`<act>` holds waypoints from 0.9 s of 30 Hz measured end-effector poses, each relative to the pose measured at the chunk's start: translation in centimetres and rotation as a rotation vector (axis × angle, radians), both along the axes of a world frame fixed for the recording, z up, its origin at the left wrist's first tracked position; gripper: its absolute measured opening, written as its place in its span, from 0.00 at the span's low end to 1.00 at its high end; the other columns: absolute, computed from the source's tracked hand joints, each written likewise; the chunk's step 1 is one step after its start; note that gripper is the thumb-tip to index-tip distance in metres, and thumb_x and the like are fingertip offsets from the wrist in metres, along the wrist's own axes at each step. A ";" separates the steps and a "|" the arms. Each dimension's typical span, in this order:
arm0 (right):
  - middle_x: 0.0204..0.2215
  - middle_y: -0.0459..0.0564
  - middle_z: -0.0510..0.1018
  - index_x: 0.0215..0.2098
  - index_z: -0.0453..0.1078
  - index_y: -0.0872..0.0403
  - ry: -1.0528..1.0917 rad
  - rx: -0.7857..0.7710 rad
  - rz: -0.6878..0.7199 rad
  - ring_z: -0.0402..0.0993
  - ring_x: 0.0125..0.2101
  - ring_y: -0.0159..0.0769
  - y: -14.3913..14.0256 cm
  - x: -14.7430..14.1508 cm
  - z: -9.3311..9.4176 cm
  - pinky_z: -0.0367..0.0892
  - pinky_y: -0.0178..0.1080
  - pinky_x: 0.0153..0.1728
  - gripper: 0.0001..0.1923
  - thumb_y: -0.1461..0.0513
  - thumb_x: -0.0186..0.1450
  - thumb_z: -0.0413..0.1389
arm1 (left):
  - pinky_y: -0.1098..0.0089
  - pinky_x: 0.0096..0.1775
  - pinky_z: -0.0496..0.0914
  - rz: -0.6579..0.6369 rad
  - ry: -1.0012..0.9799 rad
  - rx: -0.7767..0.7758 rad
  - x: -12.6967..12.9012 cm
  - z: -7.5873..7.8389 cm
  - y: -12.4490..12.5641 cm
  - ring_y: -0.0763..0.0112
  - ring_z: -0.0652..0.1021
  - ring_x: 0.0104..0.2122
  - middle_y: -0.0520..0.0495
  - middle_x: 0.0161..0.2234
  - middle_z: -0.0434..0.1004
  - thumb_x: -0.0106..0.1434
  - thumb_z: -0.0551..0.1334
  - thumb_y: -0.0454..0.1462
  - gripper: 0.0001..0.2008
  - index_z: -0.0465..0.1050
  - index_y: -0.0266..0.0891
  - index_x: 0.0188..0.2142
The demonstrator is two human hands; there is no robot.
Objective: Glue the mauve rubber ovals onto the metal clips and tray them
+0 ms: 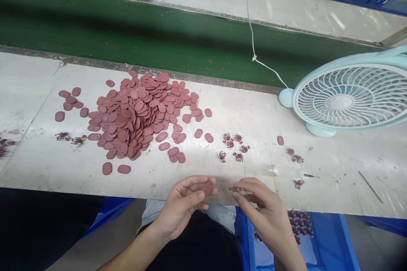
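Note:
My left hand (187, 203) is closed on a flat, oval, dull-red piece (207, 188), gripped between thumb and fingers. Just to the right, my right hand (263, 207) pinches a small dark-red figure piece (235, 189) by its edge; its exact shape is too small to make out. The two hands are apart, over the front edge of the table. Beyond them lies a cluster of several small figure pieces (229, 143) in dark red and white. A large heap of the same oval pieces (136, 114) spreads to the left.
A light-blue fan (340, 101) stands at the right, its white cord (252, 38) running back. Below the table edge, a blue tray (333, 241) holds rows of figure pieces. A thin stick (370, 186) lies at the right. Behind is a green conveyor belt (190, 38).

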State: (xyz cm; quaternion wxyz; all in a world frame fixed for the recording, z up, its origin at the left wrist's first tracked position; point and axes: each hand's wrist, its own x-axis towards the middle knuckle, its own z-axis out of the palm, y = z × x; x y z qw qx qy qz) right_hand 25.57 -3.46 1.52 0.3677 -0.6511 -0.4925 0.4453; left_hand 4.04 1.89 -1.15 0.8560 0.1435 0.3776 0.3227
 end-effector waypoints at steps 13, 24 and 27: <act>0.32 0.46 0.81 0.40 0.77 0.50 0.356 -0.168 -0.093 0.76 0.27 0.29 0.1 -3.1 2.0 0.73 0.29 0.26 0.06 0.58 0.65 0.65 | 0.71 0.38 0.76 -0.049 -0.003 0.118 0.7 1.0 -0.4 0.66 0.83 0.38 0.42 0.45 0.86 0.55 0.75 0.33 0.09 0.83 0.39 0.37; 0.36 0.49 0.83 0.40 0.78 0.51 0.427 -0.189 -0.130 0.78 0.30 0.33 0.0 -3.6 1.7 0.77 0.34 0.31 0.08 0.56 0.65 0.65 | 0.63 0.45 0.74 -0.039 0.011 0.152 1.2 0.9 -0.6 0.60 0.83 0.41 0.43 0.40 0.86 0.56 0.74 0.34 0.03 0.82 0.38 0.29; 0.36 0.49 0.83 0.40 0.78 0.51 0.426 -0.185 -0.110 0.78 0.31 0.32 0.1 -3.5 1.8 0.76 0.34 0.34 0.08 0.57 0.65 0.65 | 0.61 0.46 0.74 -0.022 0.035 0.174 1.2 0.8 -0.7 0.58 0.83 0.42 0.43 0.42 0.86 0.56 0.73 0.33 0.03 0.83 0.39 0.28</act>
